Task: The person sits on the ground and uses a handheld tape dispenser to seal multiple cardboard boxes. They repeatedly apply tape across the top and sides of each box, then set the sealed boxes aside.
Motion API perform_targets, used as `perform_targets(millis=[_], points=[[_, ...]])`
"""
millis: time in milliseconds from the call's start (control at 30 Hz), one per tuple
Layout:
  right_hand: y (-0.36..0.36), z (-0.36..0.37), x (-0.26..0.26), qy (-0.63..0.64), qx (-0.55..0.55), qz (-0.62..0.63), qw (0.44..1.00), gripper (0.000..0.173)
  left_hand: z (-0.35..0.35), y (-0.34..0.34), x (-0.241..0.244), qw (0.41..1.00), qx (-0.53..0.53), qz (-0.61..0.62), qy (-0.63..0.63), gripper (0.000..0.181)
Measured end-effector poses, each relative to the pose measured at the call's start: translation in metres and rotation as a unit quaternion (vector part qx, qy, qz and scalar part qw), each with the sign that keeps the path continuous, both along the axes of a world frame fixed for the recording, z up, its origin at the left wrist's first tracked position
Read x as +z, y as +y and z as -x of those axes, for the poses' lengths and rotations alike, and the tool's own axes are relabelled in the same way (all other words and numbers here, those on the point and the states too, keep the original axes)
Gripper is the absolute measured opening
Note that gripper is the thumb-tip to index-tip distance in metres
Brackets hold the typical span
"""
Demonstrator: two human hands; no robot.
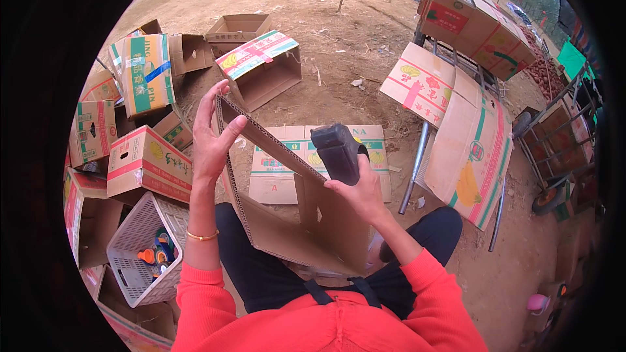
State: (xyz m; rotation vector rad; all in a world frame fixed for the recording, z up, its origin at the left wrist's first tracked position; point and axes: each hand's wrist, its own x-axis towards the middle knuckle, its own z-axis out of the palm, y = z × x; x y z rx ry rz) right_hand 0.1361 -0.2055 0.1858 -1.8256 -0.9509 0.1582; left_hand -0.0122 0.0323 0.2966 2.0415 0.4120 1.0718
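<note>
Between my knees an open cardboard box (313, 225) stands tilted, its open side towards me. My left hand (212, 132) is at the box's upper left corner, thumb over the rim and fingers along the outside. In my right hand (359, 188) is a black hand-held tool (337, 154) with a blocky end; its working end is hidden. My right thumb lies at the box's right rim. Beyond the box, a flattened banana carton (274, 188) rests on the dirt ground.
Several banana cartons (149, 164) pile up at left around a white plastic crate (144, 249) holding tape rolls. An open carton (266, 71) lies ahead. At right, flattened cartons (469, 151) lean on a metal cart with handle bars (415, 171); another metal-framed cart (552, 142) stands beyond.
</note>
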Motion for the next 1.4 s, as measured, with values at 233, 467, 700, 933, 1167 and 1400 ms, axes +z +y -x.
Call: perform_targets(millis=[233,467,700,933,1167,1400], points=[[-0.019,-0.006,-0.046,-0.175,-0.093,0.067,0.978,0.073,-0.013,0.000,-0.007,0.994,-0.048,0.083,0.050,0.059],[0.005,-0.038,-0.038,-0.252,-0.092,0.030,0.963,0.063,-0.010,0.012,0.003,0.992,-0.020,0.126,0.007,0.060],[0.066,-0.038,0.046,-0.199,-0.023,0.030,0.979,0.054,0.025,0.065,0.027,0.982,0.074,0.113,-0.133,0.058],[0.098,-0.052,0.094,-0.291,0.012,0.030,0.956,0.052,0.050,0.093,0.014,0.971,0.105,0.165,-0.135,0.060],[0.148,-0.103,0.041,-0.376,0.039,0.058,0.924,0.046,0.039,0.116,-0.087,0.968,0.155,0.196,-0.005,0.056],[0.166,-0.106,-0.029,-0.222,-0.018,0.054,0.973,0.047,-0.011,0.083,-0.218,0.966,0.163,0.033,0.200,0.047]])
